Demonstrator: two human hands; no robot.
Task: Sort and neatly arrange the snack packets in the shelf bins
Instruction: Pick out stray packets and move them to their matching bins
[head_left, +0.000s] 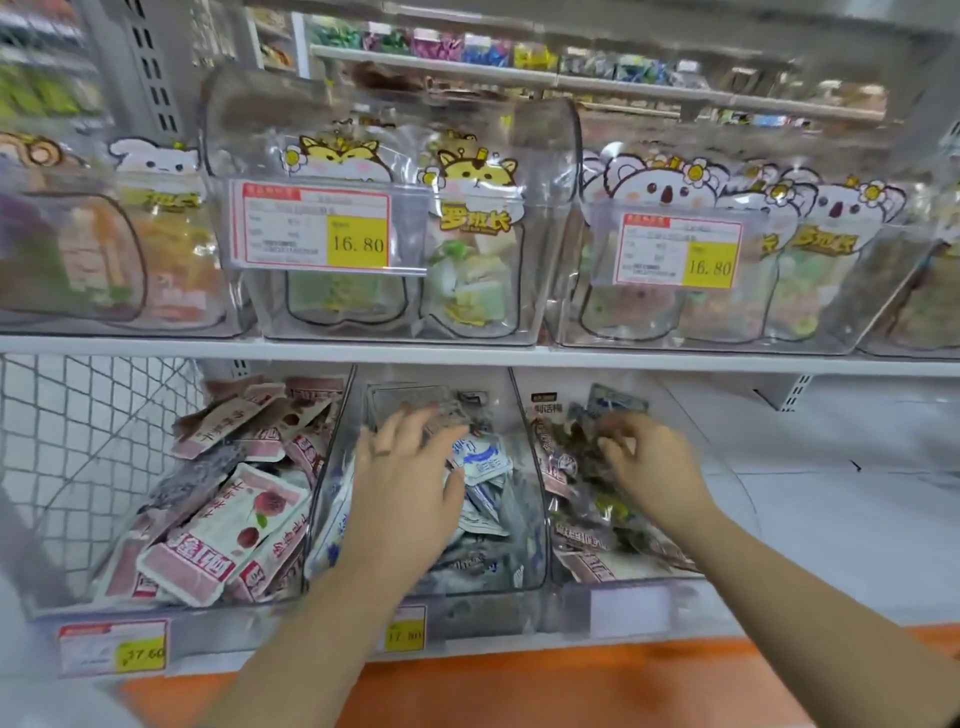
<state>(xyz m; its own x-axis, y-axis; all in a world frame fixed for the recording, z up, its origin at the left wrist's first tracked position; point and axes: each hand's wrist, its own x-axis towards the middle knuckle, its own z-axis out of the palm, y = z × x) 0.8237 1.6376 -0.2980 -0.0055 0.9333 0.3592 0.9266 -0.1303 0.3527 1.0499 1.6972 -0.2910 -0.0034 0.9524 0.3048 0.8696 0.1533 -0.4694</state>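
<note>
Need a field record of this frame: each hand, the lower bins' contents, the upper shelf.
left hand: fingers spread, flat on white-blue packets in middle bin
right hand: fingers curled among dark packets in right bin; grip unclear, blurred
left bin: pink packets, jumbled
upper shelf: clear bins of animal-topped pouches; price tag reads 16.80

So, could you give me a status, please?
Left hand open on blue-white plastic packets, middle clear bin. Right hand grips dark packet, right bin. Nothing blocking.
</note>
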